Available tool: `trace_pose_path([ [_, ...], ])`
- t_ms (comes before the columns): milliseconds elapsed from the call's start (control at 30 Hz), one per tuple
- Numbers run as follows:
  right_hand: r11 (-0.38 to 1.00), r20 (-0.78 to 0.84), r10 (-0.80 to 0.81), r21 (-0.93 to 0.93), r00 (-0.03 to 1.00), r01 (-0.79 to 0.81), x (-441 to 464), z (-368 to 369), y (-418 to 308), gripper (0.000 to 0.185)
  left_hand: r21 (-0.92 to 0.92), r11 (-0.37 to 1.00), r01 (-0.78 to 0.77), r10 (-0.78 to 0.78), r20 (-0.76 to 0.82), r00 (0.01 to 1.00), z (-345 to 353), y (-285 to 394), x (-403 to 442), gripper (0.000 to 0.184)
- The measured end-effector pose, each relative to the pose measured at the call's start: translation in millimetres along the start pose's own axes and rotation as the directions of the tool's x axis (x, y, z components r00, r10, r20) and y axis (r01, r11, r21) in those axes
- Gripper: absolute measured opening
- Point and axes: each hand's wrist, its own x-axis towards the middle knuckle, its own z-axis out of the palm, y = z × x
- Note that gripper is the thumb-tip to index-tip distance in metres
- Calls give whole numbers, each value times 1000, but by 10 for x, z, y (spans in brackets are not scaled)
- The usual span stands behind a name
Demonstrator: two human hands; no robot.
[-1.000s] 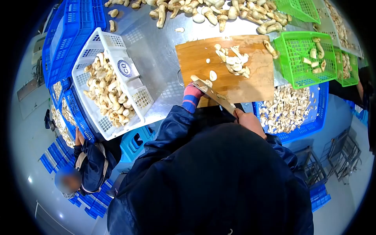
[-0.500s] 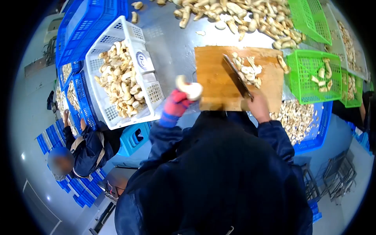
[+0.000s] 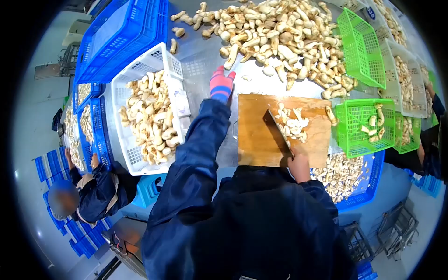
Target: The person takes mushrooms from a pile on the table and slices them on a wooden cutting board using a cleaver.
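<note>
My left hand (image 3: 221,84), in a pink and blue glove, reaches forward with fingers stretched out and nothing visible in it. Its fingertips are at the near end of a long mushroom (image 3: 231,57) at the edge of the mushroom pile (image 3: 280,37). My right hand (image 3: 299,163) is closed round the handle of a knife (image 3: 281,132). The blade rests over the wooden cutting board (image 3: 256,140), beside cut mushroom pieces (image 3: 294,125). One more mushroom (image 3: 331,115) lies at the board's right edge.
Left stands a white basket (image 3: 122,91) of mushrooms, with stacked blue crates (image 3: 100,46) behind. Green baskets (image 3: 343,140) stand right of the board; a blue crate (image 3: 373,184) of pieces sits lower right. A co-worker (image 3: 100,191) is at far left, another person's sleeve (image 3: 431,144) at far right.
My left hand has gone from beside the white basket forward to the pile. The mushroom it held is no longer in it. My right hand still holds the knife on the board.
</note>
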Motion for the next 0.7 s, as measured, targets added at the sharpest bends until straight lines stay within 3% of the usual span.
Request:
trace_pose_path([
  [100,999,-7,26,21,1000,-26,31,-7,-34,25,177,983,44,-34,-55,998,263,177,352,50],
  [167,999,-35,14,39,999,-13,17,24,10,25,137,987,85,-100,110,989,393,66,510,43],
  [200,999,-23,33,13,999,-33,12,6,-8,25,122,992,41,-59,148,987,421,4,508,42],
  [233,999,-28,34,15,999,-33,1,-9,-10,25,24,998,61,-64,148,987,456,-66,480,41],
  [300,999,-37,20,35,999,-19,12,-16,-28,25,-363,920,148,-101,145,984,462,-224,369,36],
  [333,999,-38,23,43,999,-21,16,4,-5,27,-512,792,333,-191,310,931,304,-218,212,30],
  [433,997,-18,7,73,1000,-5,29,18,37,30,-621,703,346,-43,448,893,-90,-413,-278,26],
  [500,996,8,50,71,999,-50,42,18,28,31,-610,771,184,197,503,842,-377,-388,-628,29],
  [533,996,1,63,66,998,-63,44,37,41,31,-521,797,306,106,619,778,-437,-304,-787,32],
  [567,995,-6,78,57,997,-77,40,48,62,31,-343,937,64,186,647,740,-558,-109,-904,31],
  [633,997,23,68,35,997,-69,60,62,104,30,-260,941,-217,338,752,566,-329,-1,-1021,30],
  [700,998,39,62,15,997,-63,70,64,121,30,-294,905,-309,416,764,494,-51,107,-1111,30],
])
